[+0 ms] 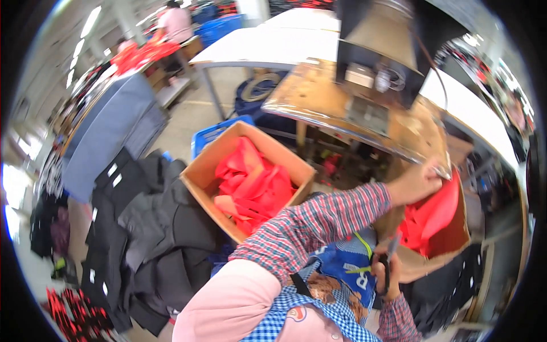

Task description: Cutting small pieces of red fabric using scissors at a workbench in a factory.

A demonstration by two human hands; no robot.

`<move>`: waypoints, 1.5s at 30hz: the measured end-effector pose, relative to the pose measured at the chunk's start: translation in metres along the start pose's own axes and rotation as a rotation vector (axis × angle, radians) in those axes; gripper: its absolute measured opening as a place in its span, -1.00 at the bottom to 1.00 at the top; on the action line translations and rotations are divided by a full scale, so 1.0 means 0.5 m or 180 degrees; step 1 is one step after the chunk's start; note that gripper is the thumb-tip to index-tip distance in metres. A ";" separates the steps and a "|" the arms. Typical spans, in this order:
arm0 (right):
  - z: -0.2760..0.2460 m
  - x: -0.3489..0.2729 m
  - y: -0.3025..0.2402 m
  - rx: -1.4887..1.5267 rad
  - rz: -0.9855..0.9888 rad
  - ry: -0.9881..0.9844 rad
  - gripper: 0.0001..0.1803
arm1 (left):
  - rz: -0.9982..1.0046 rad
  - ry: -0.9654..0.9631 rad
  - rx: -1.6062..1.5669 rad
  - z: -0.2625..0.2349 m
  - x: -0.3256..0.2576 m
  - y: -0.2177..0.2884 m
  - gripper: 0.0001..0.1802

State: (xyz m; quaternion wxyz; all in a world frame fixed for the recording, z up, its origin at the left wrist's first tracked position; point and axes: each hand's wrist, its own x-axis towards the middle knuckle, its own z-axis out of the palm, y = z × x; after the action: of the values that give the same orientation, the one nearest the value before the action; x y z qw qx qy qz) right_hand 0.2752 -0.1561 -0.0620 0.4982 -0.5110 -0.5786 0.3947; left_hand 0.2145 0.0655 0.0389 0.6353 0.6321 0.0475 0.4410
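Observation:
My left arm reaches across to the right, and my left hand (419, 182) is by the corner of the wooden bench. Its fingers look curled on the upper edge of a red fabric piece (436, 211), though motion blurs them. That fabric rises out of a cardboard box (461, 242) on the right. Closer to my body, my right hand (387, 276) is closed round black-handled scissors (390, 256), the grey blade pointing up. The scissors are beside the box's near left side. A second cardboard box (208, 208) holds more crumpled red fabric (253, 182).
Dark garments (159, 228) lie heaped at the left. A wooden bench (310, 94) carrying a metal machine (376, 57) overhangs the boxes. A blue crate (213, 135) stands behind the left box. White tables (285, 43) are farther back, and a person (175, 25) is at the far left.

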 end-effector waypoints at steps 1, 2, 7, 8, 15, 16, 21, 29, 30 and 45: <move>0.008 0.001 -0.014 0.0168 -0.0004 0.0043 -0.63 | 0.0125 0.0049 0.0372 -0.011 -0.029 -0.009 -0.57; 0.014 0.001 -0.022 0.0335 0.0020 0.0118 -0.60 | 0.0218 0.0072 0.0726 -0.029 -0.054 -0.015 -0.60; 0.007 0.010 0.015 0.0460 0.0124 0.0284 -0.52 | -0.0285 0.0435 0.1479 -0.162 -0.243 0.051 -0.77; 0.010 0.013 0.018 0.0472 0.0120 0.0239 -0.52 | -0.0551 0.0647 0.1686 -0.196 -0.285 0.063 -0.76; 0.060 0.044 0.023 -0.1131 -0.0258 0.0431 -0.48 | -0.1592 0.2224 0.2848 -0.500 -0.547 0.111 -0.78; 0.075 0.058 0.007 -0.1415 -0.0421 0.0262 -0.46 | -0.0962 0.2042 0.3843 -0.567 -0.622 0.113 -0.76; 0.088 0.054 0.016 -0.1503 0.0064 0.0082 -0.44 | -0.2682 0.2255 0.3435 -0.714 -0.768 0.130 -0.58; 0.088 0.038 0.030 -0.0799 0.0667 0.0304 -0.46 | -0.3442 0.1239 0.4669 -0.764 -0.732 -0.038 -0.50; 0.088 0.035 0.030 -0.0795 0.0643 0.0301 -0.46 | -0.3428 0.1259 0.4683 -0.763 -0.727 -0.063 -0.50; 0.116 0.030 0.036 -0.0003 0.0776 0.0057 -0.58 | -0.1905 0.2514 0.5008 -0.641 -0.637 0.098 -0.72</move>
State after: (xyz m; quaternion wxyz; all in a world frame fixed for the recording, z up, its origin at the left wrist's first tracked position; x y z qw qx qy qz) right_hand 0.2224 -0.1353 -0.0878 0.4515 -0.5814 -0.5079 0.4475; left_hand -0.2011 0.1029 -0.1410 0.0490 0.6465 0.7069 0.2828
